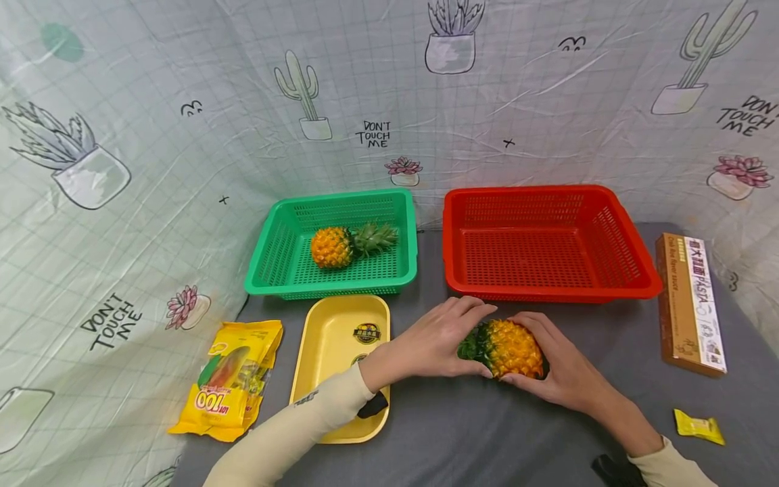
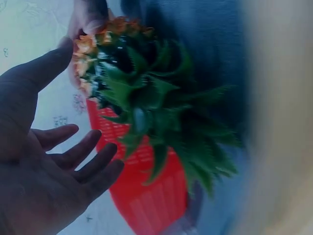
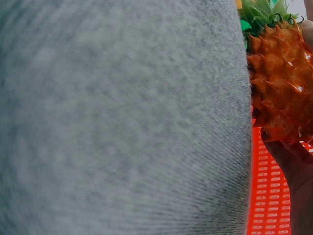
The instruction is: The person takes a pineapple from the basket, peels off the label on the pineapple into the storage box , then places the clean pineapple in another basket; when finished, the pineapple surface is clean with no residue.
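Note:
In front of the red basket, a small orange pineapple [image 1: 514, 348] lies sideways, its green crown [image 2: 156, 103] pointing left. My right hand [image 1: 560, 368] grips its rounded base, thumb on the near side and fingers on the far side; the right wrist view shows that hand's fingers below the fruit. Around the crown end is my left hand [image 1: 439, 341], its fingers loosely extended and spread apart from the leaves in the left wrist view. The left thumb tip overlaps the edge of the fruit there. A second pineapple [image 1: 331, 247] rests in the green basket [image 1: 331, 289].
Behind the hands stands the red basket [image 1: 548, 292]. A yellow tray [image 1: 331, 331] sits under my left forearm, with a yellow snack bag [image 1: 228, 382] to its left. At right are a pasta box [image 1: 690, 304] and a small yellow packet [image 1: 698, 427]. A printed cloth hangs behind.

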Tool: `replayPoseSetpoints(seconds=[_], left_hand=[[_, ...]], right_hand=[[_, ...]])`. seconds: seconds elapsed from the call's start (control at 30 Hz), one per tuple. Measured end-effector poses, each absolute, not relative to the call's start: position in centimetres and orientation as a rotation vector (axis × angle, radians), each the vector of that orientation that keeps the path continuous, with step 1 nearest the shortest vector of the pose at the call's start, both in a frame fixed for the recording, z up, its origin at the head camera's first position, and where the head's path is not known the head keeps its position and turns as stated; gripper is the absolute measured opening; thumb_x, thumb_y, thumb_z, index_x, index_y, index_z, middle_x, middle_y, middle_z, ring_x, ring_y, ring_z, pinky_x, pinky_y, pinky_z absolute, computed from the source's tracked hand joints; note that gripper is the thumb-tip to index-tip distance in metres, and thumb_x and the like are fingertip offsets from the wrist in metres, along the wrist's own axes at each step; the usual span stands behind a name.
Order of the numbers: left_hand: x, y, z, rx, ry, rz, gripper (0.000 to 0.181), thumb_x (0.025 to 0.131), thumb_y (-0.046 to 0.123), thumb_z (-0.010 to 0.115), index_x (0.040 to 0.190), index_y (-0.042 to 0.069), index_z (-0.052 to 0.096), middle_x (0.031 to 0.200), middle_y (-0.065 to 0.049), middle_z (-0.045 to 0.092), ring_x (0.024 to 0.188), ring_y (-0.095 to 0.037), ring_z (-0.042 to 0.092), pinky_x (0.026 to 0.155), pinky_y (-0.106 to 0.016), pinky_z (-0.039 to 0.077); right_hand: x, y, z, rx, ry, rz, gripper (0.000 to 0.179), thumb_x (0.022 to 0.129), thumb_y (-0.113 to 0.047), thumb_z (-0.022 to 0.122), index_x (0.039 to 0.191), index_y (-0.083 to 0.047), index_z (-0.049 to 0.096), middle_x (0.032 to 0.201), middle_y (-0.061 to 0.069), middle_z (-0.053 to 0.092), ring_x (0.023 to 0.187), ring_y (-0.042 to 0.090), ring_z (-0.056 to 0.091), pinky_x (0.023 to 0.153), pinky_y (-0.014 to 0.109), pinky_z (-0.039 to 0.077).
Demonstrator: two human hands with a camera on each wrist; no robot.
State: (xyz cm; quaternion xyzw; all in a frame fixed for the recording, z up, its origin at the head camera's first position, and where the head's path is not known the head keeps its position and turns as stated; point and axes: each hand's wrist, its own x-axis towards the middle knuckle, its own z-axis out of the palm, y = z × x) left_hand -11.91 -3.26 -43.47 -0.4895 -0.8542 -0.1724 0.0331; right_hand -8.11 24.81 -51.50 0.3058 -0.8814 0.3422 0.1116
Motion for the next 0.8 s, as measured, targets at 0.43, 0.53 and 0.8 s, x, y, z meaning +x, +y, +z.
replayPoseSetpoints(seconds=[0.43, 0.53, 0.8], left_hand=[[-12.1, -0.8, -43.4, -1.521, -2.709, -0.511, 0.103, 0.083, 0.063, 0.084, 0.158, 0.006, 0.042, 0.146, -0.007, 0.048, 0.128, -0.018, 0.048, 0.111, -0.023, 0.036], [-12.1, -0.4, -44.0, -1.502, -2.763, -0.470, 0.108, 0.080, 0.067, 0.084, 0.158, 0.007, 0.040, 0.148, -0.007, 0.046, 0.126, -0.017, 0.048, 0.108, -0.023, 0.038], [-12.1, 0.2, -45.0, -1.477, -2.857, -0.415, 0.108, 0.075, 0.068, 0.088, 0.153, 0.008, 0.043, 0.143, -0.005, 0.046, 0.119, -0.016, 0.049, 0.102, -0.026, 0.043]], right_hand=[[-8.3, 25.1, -51.9, 0.928, -2.551, 1.049, 0.098, 0.075, -0.031, 0.099, 0.155, -0.011, 0.046, 0.146, 0.002, 0.050, 0.123, 0.016, 0.052, 0.109, 0.014, 0.029], [-8.3, 25.1, -51.9, 0.929, -2.556, 1.054, 0.099, 0.074, -0.030, 0.099, 0.155, -0.011, 0.045, 0.146, 0.002, 0.049, 0.124, 0.017, 0.051, 0.110, 0.014, 0.028], [-8.2, 25.0, -51.9, 0.913, -2.572, 1.045, 0.099, 0.074, -0.033, 0.100, 0.154, -0.012, 0.046, 0.147, 0.002, 0.049, 0.125, 0.017, 0.051, 0.109, 0.014, 0.028]])
